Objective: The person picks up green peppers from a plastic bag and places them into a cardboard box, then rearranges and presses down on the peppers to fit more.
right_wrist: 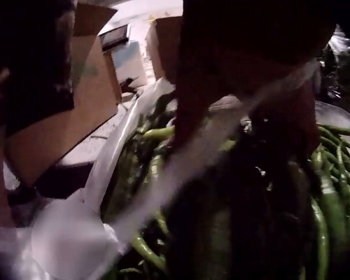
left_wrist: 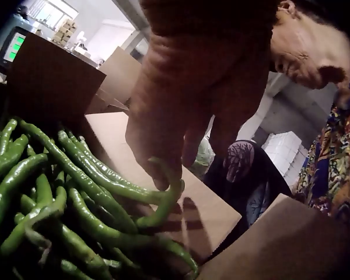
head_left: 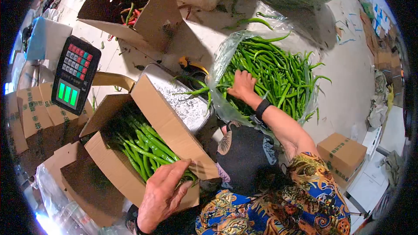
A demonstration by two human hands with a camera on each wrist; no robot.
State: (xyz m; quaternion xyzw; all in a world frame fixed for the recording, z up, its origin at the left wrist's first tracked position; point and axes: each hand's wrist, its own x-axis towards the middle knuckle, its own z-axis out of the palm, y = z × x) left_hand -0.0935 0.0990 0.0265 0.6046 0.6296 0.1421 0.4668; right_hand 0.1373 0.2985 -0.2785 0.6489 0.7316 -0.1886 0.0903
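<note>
Long green peppers (head_left: 148, 146) lie in an open cardboard box (head_left: 163, 124). Over the box's near end is my left hand (head_left: 163, 191), fingers loosely bent, fingertips by the inner wall. In the left wrist view, the left hand (left_wrist: 192, 99) has its fingertips against the curved end of a green pepper (left_wrist: 157, 213). My right hand (head_left: 244, 86) is curled over peppers at the left part of a heap (head_left: 278, 69) inside a clear plastic bag (head_left: 222, 104). The right wrist view shows the right hand (right_wrist: 245, 122) dark, its fingertips hidden among the peppers.
A scale display (head_left: 76, 74) stands left of the box. Behind it, another carton (head_left: 156, 17) holds red and green peppers. A yellow and black tape dispenser (head_left: 193, 66) lies between box and bag. A closed carton (head_left: 342, 154) sits at the right.
</note>
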